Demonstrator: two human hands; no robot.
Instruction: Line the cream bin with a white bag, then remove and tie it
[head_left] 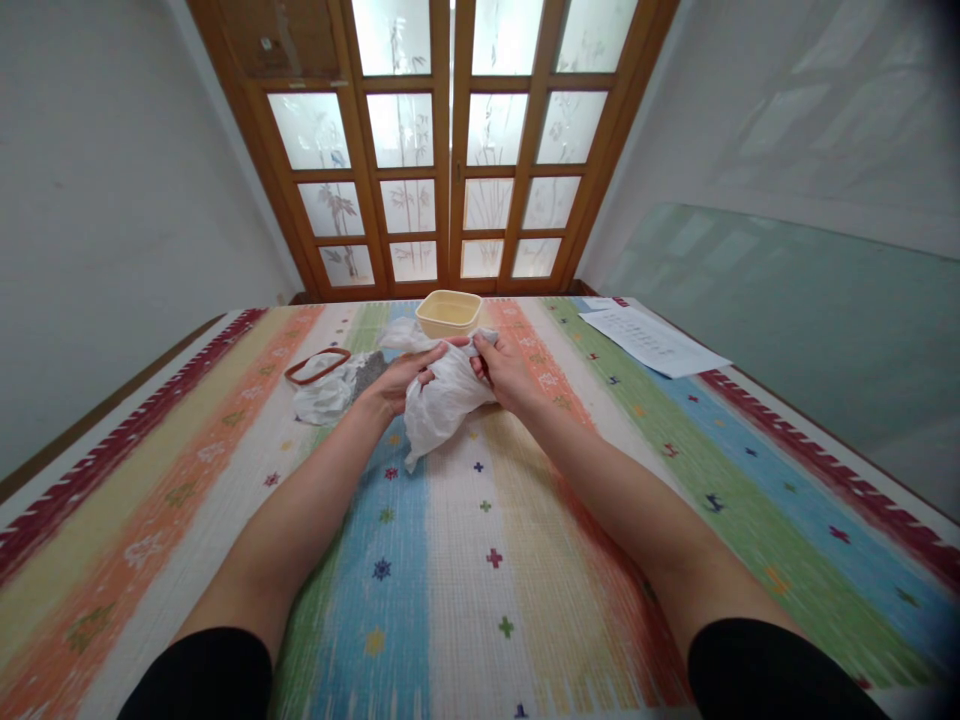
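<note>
A crumpled white plastic bag (444,400) hangs between my two hands above the striped tablecloth. My left hand (409,375) grips its left side, the thumb lying along the top. At the upper right of the bag, my right hand (501,368) pinches the gathered plastic. Whether anything is inside the bag, I cannot tell. Just beyond my hands stands a pale yellow plastic container (448,313), open at the top. Beside my left hand lies another crumpled white bag (324,398), with a grey piece (369,370) against it and a reddish-brown oval ring (318,366) on top.
The colourful striped tablecloth (457,560) covers the table. Printed paper sheets (652,340) lie at the far right, near a pale green panel (795,330) along the wall. Wooden doors with frosted panes (409,205) rise behind the table's far edge.
</note>
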